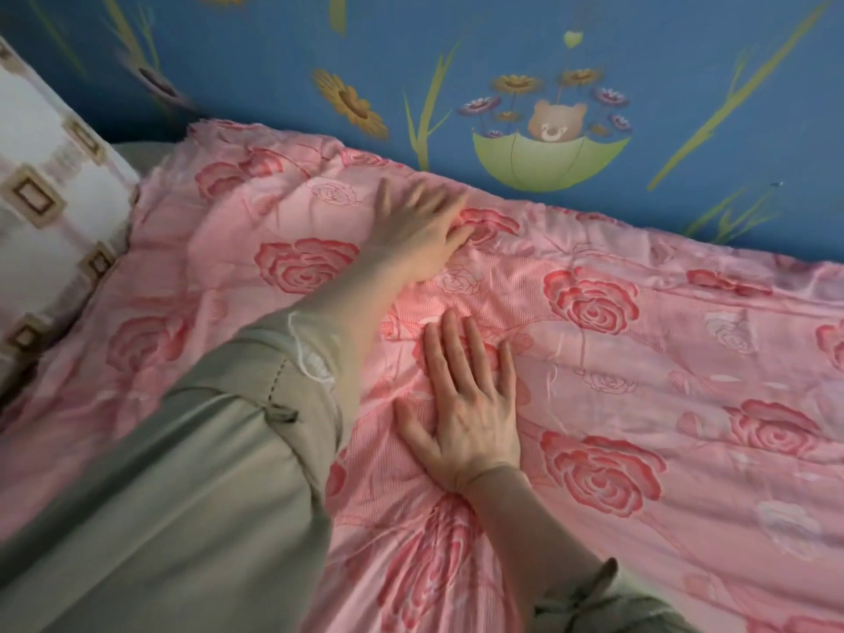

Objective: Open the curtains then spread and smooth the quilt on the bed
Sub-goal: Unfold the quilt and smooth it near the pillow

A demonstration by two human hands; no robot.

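A pink quilt (639,367) with red rose prints lies spread across the bed, with wrinkles near the middle and along the far edge by the wall. My left hand (418,230) reaches far across it and rests flat near the far edge, fingers apart and blurred. Closer to me, my right hand (461,404) presses flat on the quilt with its fingers spread, holding nothing. Grey-green sleeves cover both forearms. No curtains are in view.
A white pillow (50,212) with brown square patterns stands at the left end of the bed. A blue wall (639,61) with painted flowers and a bear in a green umbrella runs right behind the quilt's far edge.
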